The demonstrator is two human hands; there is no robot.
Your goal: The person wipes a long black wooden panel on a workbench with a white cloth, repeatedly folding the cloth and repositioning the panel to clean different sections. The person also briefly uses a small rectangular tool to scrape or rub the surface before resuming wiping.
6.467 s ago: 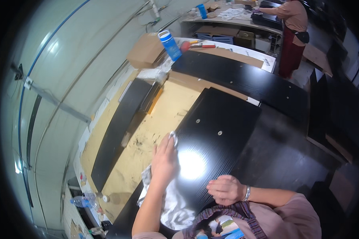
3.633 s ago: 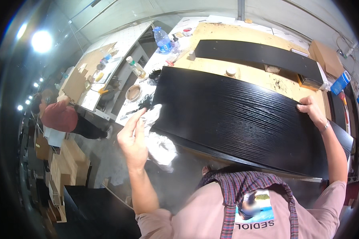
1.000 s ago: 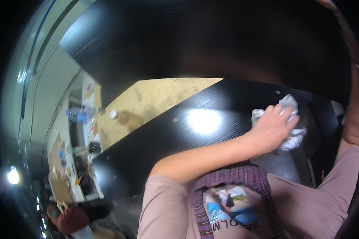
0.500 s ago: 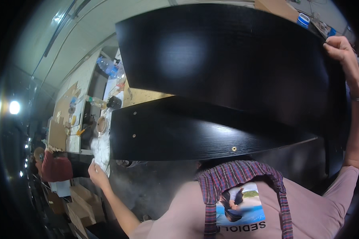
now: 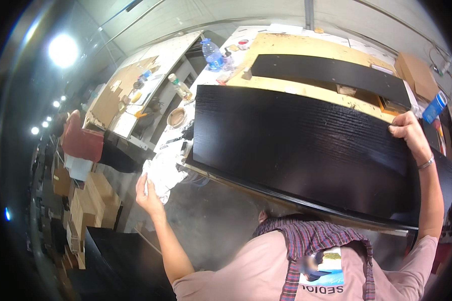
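Observation:
A wide black wood-grain board lies in front of me, tilted, over another dark panel at the table's near edge. My right hand is closed on its far right corner, thumb on the top face. To the left of the board, my left hand pinches a crumpled white cloth, held apart from the board. Beyond the board, a narrower black board with small holes rests raised on blocks over the yellow tabletop.
At the board's left are a round brown tub, a small bottle and a large blue-tinted plastic bottle. A blue-and-white container and a cardboard box stand far right. A co-worker in red stands left, near stacked boards.
The wide board has come down from its raised, steep position to a flatter one, my right hand still on it. The narrower board beyond now shows. My left hand keeps the cloth.

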